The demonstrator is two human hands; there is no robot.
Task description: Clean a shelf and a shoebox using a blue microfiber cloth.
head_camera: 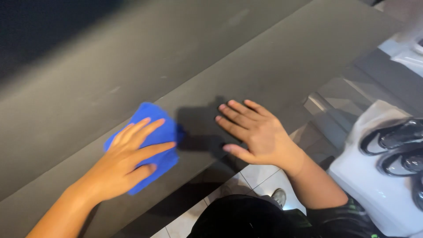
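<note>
Pressing flat, the fingers (pixel 145 128) of the left hand (pixel 128 161) lie spread on a blue cloth (pixel 152 115), none curled round it; the cloth is pinned under the palm, not gripped. It sits bunched on the dark counter (pixel 273 57), its free corner poking out toward eleven o'clock from the knuckles and another edge showing at five o'clock under the heel of the hand.

At about three o'clock from the cloth, a little apart from it, the right hand (pixel 257 132) rests open on the same surface, fingers straight and pointing toward ten o'clock, thumb out along the near edge. It holds nothing and seems only to brace. A hard shadow falls between the two hands.

Further out, pale streaks and smudges mark the counter toward twelve and eleven o'clock. Below the counter edge, at six o'clock, light floor tiles (pixel 260 174) and the toe of a shoe (pixel 279 196) show. Off at four o'clock stands a white moulded unit (pixel 370 176) with glossy black parts set into it.

By the look of it, this is mid-wipe. A further pass would call for steady downward pressure through the flat palm and a slide up toward those streaks, the open hand staying planted for balance.
</note>
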